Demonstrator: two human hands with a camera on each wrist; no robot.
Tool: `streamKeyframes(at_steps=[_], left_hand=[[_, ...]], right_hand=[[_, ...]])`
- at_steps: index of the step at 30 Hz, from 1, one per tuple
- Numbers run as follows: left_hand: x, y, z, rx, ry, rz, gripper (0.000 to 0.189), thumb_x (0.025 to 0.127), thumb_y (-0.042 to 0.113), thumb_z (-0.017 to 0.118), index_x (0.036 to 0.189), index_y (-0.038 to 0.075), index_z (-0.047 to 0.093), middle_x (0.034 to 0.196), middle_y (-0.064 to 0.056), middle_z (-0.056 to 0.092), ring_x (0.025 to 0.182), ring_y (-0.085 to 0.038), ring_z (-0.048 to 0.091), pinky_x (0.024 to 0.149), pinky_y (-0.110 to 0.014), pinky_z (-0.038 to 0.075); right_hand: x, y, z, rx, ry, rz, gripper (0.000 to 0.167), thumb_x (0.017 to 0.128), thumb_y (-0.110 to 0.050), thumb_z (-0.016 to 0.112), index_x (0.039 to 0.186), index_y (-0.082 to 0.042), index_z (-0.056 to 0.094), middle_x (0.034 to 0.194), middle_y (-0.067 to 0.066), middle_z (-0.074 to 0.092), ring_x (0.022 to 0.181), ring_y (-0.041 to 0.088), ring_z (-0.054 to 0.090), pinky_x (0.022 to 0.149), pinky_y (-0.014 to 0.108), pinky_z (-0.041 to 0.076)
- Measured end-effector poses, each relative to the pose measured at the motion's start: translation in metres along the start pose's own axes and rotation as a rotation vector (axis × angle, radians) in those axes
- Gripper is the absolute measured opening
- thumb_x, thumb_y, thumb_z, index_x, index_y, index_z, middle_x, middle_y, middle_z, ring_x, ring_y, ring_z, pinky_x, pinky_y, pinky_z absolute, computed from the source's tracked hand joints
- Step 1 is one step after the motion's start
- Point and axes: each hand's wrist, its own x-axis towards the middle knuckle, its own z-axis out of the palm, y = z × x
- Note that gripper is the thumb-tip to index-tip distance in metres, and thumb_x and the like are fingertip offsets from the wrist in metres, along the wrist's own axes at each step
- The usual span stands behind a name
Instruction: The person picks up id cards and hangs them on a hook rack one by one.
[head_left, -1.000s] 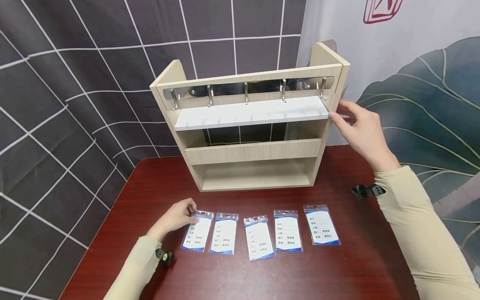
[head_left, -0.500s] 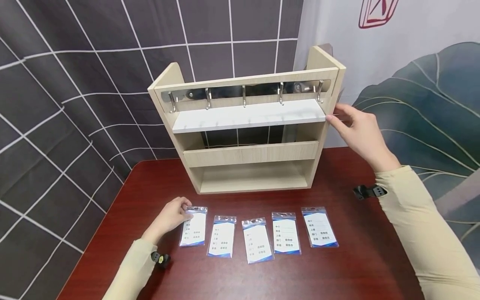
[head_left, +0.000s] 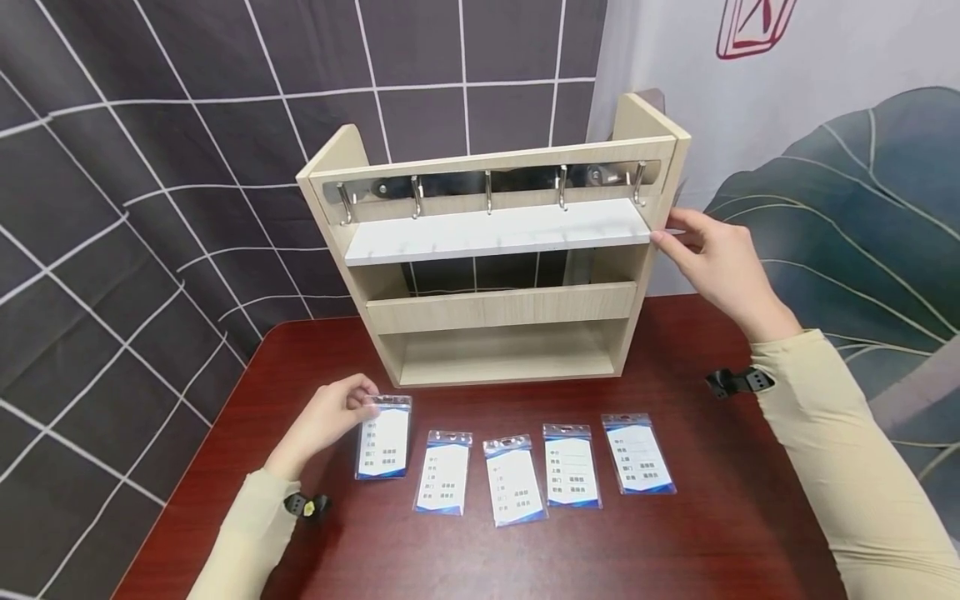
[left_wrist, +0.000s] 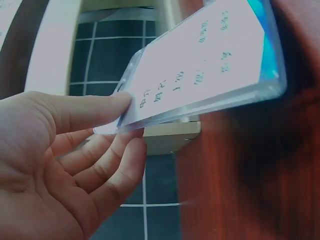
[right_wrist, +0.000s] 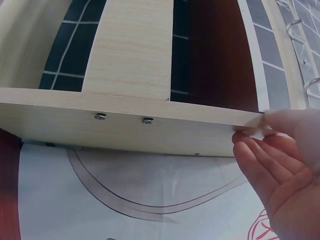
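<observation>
In my left hand (head_left: 326, 417) is a clear-sleeved ID badge (head_left: 386, 443), pinched by its top edge between thumb and fingers. The left wrist view shows that badge (left_wrist: 200, 60) tilted, its lower end raised off the red-brown table. A pale wooden shelf rack (head_left: 502, 307) stands at the back, with a metal strip of several hooks (head_left: 489, 193) across its upper front. My right hand (head_left: 723, 262) holds the rack's right side panel, thumb on the front edge. In the right wrist view, the fingers lie against the outer face of that panel (right_wrist: 150, 112).
More ID badges lie in a row on the table (head_left: 525, 558), among them one by the middle (head_left: 516, 483) and one at the right end (head_left: 639, 454). A white shelf board (head_left: 498, 233) sits under the hooks. Dark gridded cloth (head_left: 150, 250) hangs behind.
My left hand has taken the leftmost badge from its place in the row and moved it up and slightly left. The right hand keeps its hold on the rack.
</observation>
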Motion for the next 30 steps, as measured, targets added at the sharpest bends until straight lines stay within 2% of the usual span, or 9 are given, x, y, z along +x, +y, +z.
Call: streamKeyframes(at_steps=[14,24,30], left_hand=[[0.013,0.026,-0.016,0.006,-0.024,0.049,0.014,0.091,0.007,0.071,0.104,0.006,0.073,0.091,-0.004,0.072,0.082,-0.020,0.065,0.077,-0.039,0.054],[0.024,0.045,-0.016,0.004,-0.024,0.106,0.013,0.092,0.008,0.070,0.105,0.007,0.073,0.092,-0.003,0.073,0.082,-0.018,0.066,0.076,-0.038,0.054],[0.030,0.053,-0.015,0.000,0.000,0.141,0.012,0.092,0.010,0.071,0.104,0.009,0.073,0.090,-0.001,0.072,0.081,-0.017,0.066,0.076,-0.038,0.053]], right_hand=[[-0.003,-0.002,-0.002,0.034,-0.017,0.036,0.053,0.101,-0.037,0.061,0.143,-0.004,0.055,0.133,0.026,0.060,0.116,0.047,0.061,0.093,0.065,0.046],[-0.004,-0.001,-0.001,0.031,0.004,0.030,0.052,0.100,-0.034,0.063,0.142,-0.004,0.056,0.133,0.025,0.061,0.113,0.046,0.063,0.090,0.065,0.047],[-0.001,0.000,0.001,0.037,0.010,0.023,0.052,0.100,-0.034,0.063,0.143,-0.006,0.056,0.132,0.024,0.062,0.112,0.044,0.064,0.089,0.063,0.048]])
